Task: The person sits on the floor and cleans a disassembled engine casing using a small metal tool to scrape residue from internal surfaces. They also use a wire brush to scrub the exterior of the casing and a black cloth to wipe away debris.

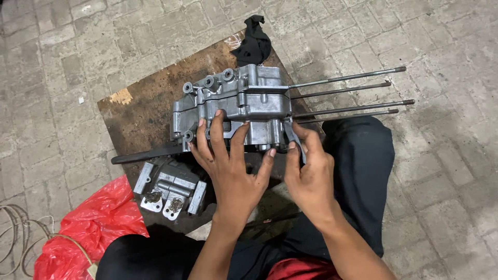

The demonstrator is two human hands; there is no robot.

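packages | red plastic bag (88,233) - crumpled - bottom left on paving

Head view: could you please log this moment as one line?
left hand: flat on engine case | right hand: pinching its edge | board beneath

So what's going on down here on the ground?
A person sits on a paved floor with a grey metal engine casing on a rusty board in front of them. The left hand lies spread flat on the casing's near side, while the right hand pinches a small dark part at its lower right edge. Four long studs stick out to the right. A smaller metal part, a red plastic bag and a black rag lie nearby.
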